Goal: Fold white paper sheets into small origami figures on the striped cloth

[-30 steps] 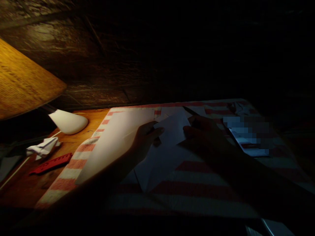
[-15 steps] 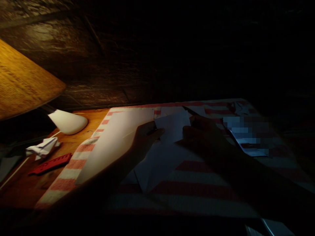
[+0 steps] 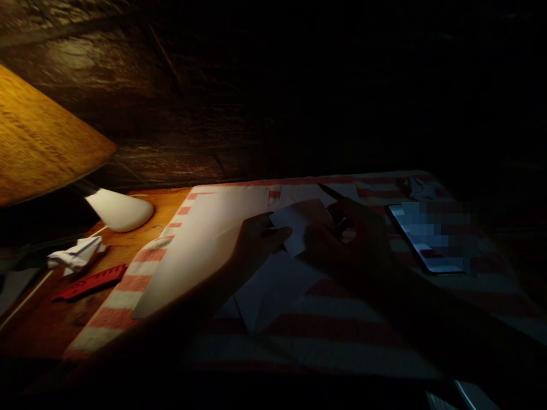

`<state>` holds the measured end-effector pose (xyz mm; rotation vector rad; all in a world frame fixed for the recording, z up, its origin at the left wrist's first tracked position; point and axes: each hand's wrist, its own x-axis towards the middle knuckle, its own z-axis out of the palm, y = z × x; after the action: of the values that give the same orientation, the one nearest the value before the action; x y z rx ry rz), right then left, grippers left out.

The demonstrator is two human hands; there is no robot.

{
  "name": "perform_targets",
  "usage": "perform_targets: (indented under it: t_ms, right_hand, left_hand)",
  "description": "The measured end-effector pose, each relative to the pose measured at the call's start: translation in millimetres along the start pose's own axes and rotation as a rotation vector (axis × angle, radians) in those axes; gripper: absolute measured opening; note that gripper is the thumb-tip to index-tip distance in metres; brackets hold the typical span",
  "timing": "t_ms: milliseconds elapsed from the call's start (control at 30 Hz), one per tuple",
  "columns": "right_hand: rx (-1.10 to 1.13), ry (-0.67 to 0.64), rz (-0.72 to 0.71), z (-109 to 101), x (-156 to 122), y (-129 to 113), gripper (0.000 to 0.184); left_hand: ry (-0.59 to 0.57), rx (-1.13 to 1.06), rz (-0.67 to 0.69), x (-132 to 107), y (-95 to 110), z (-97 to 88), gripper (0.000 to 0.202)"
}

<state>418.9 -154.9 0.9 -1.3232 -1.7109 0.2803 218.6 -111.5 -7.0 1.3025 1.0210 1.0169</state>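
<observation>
Paper: A small white sheet (image 3: 294,224) is held above a striped cloth (image 3: 342,327), between a person's two hands.
Left hand (image 3: 258,234): Clamped on the sheet's left edge, thumb on top.
Right hand (image 3: 344,239): Fingers against the sheet's right side; shadow hides whether they grip.
Cloth: A pointed paper (image 3: 276,290) lies nearer the wearer, a large white sheet (image 3: 188,250) to the left, a lit phone (image 3: 416,242) to the right.
Tabletop (image 3: 168,205): A lamp (image 3: 43,136) glows beside crumpled paper (image 3: 77,255) and a red strip (image 3: 92,283).
</observation>
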Motion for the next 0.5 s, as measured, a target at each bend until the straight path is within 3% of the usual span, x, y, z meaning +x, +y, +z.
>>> perform_targets:
  t_ms: [67,133,200,333,500]
  right_hand:
    - [-0.072,0.005,-0.123,3,-2,-1,0.011]
    - [-0.082,0.004,-0.151,5,-3,-1,0.011]
    - [0.013,-0.020,-0.041,7,-3,0,0.014]
    - [0.409,-0.084,0.264,7,0,4,0.010]
    - [0.680,-0.080,0.494,6,4,10,0.018]
  left_hand:
    - [-0.013,0.004,0.010,-1,0,0.8,0.018]
    - [-0.018,0.014,0.026,-1,-1,0.5,0.019]
    - [-0.009,0.023,0.049,0,-3,-1.0,0.020]
    - [-0.007,0.059,0.101,2,-7,-5.8,0.020]
    - [-0.016,0.084,0.153,2,-5,-7.9,0.022]
